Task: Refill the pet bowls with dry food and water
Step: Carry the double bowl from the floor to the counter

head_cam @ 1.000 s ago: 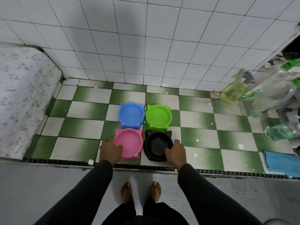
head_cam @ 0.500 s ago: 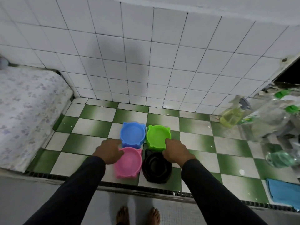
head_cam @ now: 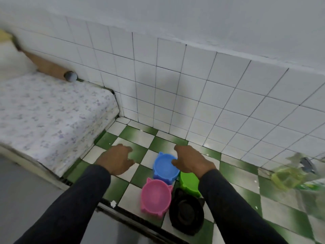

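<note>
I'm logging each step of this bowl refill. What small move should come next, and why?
Probably take hold of the blue bowl: the right hand already rests at its rim, the left hand hovers holding nothing, and all bowls look empty.

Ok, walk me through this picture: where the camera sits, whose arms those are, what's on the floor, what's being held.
The camera is worn on a person's head, looking forward and down, so the two dark-sleeved arms are that person's own. On the green-and-white checked floor stand four cat-eared bowls in a cluster: blue bowl, green bowl, pink bowl and black bowl. All look empty. The right hand reaches over the blue bowl's rim; blur hides whether it grips it. The left hand hovers beside the bowls, holding nothing. A patterned mattress lies at left.
</note>
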Demonstrator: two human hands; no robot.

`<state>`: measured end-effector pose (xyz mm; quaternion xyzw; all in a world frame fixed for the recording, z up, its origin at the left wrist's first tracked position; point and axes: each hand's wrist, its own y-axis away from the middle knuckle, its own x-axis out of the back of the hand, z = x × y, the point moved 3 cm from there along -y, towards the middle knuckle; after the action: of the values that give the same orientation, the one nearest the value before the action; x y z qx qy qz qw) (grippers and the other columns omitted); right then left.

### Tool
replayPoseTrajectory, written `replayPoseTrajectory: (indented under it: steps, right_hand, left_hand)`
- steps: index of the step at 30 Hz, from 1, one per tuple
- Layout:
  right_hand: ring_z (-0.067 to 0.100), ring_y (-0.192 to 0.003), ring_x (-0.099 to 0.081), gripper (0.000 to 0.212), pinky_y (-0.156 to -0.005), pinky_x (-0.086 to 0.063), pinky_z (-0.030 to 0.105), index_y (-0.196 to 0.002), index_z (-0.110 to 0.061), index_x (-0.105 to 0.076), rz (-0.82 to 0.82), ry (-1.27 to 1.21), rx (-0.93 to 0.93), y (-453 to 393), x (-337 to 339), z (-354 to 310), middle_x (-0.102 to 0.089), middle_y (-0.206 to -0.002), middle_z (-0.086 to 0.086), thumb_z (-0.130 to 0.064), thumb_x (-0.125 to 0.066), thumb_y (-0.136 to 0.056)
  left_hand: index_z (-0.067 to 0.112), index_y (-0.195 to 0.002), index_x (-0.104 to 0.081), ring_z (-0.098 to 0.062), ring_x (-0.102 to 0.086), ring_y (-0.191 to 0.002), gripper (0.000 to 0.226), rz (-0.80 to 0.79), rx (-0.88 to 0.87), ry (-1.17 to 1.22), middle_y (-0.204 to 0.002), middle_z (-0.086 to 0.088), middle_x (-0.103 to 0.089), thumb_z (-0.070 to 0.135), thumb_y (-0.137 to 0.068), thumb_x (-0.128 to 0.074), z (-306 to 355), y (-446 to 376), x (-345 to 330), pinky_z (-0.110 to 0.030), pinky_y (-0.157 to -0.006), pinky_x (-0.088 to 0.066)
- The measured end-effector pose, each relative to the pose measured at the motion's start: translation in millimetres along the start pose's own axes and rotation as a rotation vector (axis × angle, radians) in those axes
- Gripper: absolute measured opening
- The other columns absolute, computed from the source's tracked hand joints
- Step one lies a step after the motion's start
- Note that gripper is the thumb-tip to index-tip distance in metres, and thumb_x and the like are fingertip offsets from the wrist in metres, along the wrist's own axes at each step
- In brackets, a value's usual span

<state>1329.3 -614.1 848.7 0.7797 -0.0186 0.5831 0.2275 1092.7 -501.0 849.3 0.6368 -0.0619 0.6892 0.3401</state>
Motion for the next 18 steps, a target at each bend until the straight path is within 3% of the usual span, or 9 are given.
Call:
replayPoseTrajectory:
  steps: [4, 6, 8, 11, 15, 18]
  right_hand:
    - [0.031, -0.119, -0.057, 0.049, -0.091, -0.049, 0.039, -0.137, -0.014, -0.049, 0.020, 0.052, 0.083, -16, 14, -47, -0.058, -0.134, 0.011, -0.038, -0.057, -0.095]
    - [0.031, -0.117, -0.057, 0.046, -0.086, -0.046, 0.037, -0.133, -0.014, -0.050, 0.026, 0.070, 0.119, -23, 19, -77, -0.058, -0.132, 0.011, -0.038, -0.058, -0.094]
    - [0.031, -0.120, -0.055, 0.046, -0.095, -0.046, 0.039, -0.134, -0.015, -0.050, 0.018, 0.074, 0.147, -29, 22, -109, -0.058, -0.134, 0.010, -0.036, -0.058, -0.094]
    - [0.031, -0.127, -0.052, 0.050, -0.105, -0.044, 0.045, -0.138, -0.015, -0.048, 0.011, 0.116, 0.200, -37, 25, -163, -0.055, -0.140, 0.009, -0.039, -0.058, -0.096]
    - [0.028, -0.123, -0.054, 0.048, -0.091, -0.046, 0.038, -0.132, -0.018, -0.050, 0.042, 0.150, 0.264, -46, 27, -237, -0.056, -0.136, 0.007, -0.046, -0.057, -0.094]
    - [0.028, -0.123, -0.054, 0.048, -0.099, -0.047, 0.042, -0.134, -0.018, -0.050, 0.030, 0.142, 0.317, -53, 24, -295, -0.056, -0.136, 0.007, -0.043, -0.057, -0.093]
  left_hand:
    - [0.022, -0.155, -0.042, -0.025, -0.048, -0.139, 0.060, 0.027, 0.046, 0.050, -0.154, -0.006, -0.049, 0.048, -0.102, -0.055, -39, 14, 21, -0.035, -0.112, -0.042]
    - [0.023, -0.150, -0.049, -0.024, -0.051, -0.133, 0.054, 0.039, 0.069, 0.062, -0.148, -0.005, -0.052, 0.047, -0.103, -0.055, -63, 24, 32, -0.032, -0.106, -0.043]
    - [0.027, -0.146, -0.053, -0.024, -0.053, -0.127, 0.048, 0.060, 0.096, 0.070, -0.142, -0.005, -0.054, 0.047, -0.102, -0.056, -91, 35, 42, -0.033, -0.102, -0.044]
    - [0.029, -0.152, -0.046, -0.027, -0.049, -0.135, 0.056, 0.093, 0.153, 0.086, -0.150, -0.005, -0.048, 0.049, -0.101, -0.056, -137, 52, 57, -0.038, -0.110, -0.043]
    - [0.029, -0.157, -0.038, -0.027, -0.044, -0.140, 0.063, 0.122, 0.218, 0.103, -0.155, -0.006, -0.043, 0.053, -0.102, -0.053, -202, 77, 71, -0.035, -0.111, -0.041]
    - [0.029, -0.158, -0.036, -0.027, -0.045, -0.139, 0.064, 0.150, 0.288, 0.114, -0.154, -0.006, -0.043, 0.055, -0.102, -0.052, -252, 100, 80, -0.036, -0.109, -0.043]
